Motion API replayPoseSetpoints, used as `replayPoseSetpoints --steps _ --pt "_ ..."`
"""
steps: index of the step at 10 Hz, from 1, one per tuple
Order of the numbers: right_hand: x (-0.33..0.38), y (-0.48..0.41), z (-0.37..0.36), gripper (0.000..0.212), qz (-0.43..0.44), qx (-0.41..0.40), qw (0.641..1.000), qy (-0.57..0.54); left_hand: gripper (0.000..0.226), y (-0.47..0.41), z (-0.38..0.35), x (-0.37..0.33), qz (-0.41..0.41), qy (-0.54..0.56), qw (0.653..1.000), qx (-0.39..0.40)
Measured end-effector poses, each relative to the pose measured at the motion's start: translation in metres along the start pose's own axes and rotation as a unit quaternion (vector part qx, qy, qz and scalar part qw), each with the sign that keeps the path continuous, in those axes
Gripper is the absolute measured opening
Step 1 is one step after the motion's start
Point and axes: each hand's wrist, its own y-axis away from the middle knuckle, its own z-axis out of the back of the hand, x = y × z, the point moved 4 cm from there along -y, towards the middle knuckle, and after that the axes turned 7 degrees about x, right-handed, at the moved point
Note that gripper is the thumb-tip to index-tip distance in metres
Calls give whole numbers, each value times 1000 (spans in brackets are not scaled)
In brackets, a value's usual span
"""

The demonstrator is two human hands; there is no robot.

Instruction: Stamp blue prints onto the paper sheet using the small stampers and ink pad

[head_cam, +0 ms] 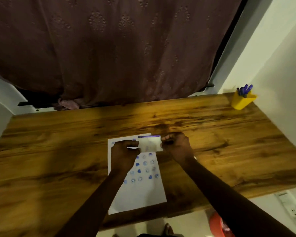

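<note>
1. The white paper sheet [140, 194], rows of blue prints across its middle, lay on the wooden table [212, 134].
2. Above the sheet's far end, left hand [124, 152] and right hand [176, 145] pinched a translucent purple-edged zip pouch [149, 144].
3. Stamping seemed paused; opening the pouch probably came next.

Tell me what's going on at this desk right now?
A person holds a small translucent pouch with a purple strip along its top edge, the left hand on one side, the right hand on the other. It is held above the far end of a white paper sheet on the wooden desk. The sheet already carries rows of blue prints; its near part is blank. A yellow pen holder stands at the far right corner.
</note>
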Motion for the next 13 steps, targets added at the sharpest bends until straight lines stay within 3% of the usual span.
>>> replayPoseSetpoints --steps 2,6,11,12,13 --pt "-22 -47 49 19 24 -10 998 60 32 -31 -58 -31 -1 -22 1000 6" --pt "-79 -114 77 11 -71 60 993 71 27 -77 -131 -39 20 -45 999 13" --pt "-90 -124 67 17 -43 65 995 70 24 -86 -140 -38 8 -102 994 30" --pt "-88 -125 68 13 -44 54 992 102 19 -89 -138 -38 4 -97 994 55" --pt "-74 -120 66 8 13 36 980 196 9 -87 -120 -50 -32 -80 996 25"
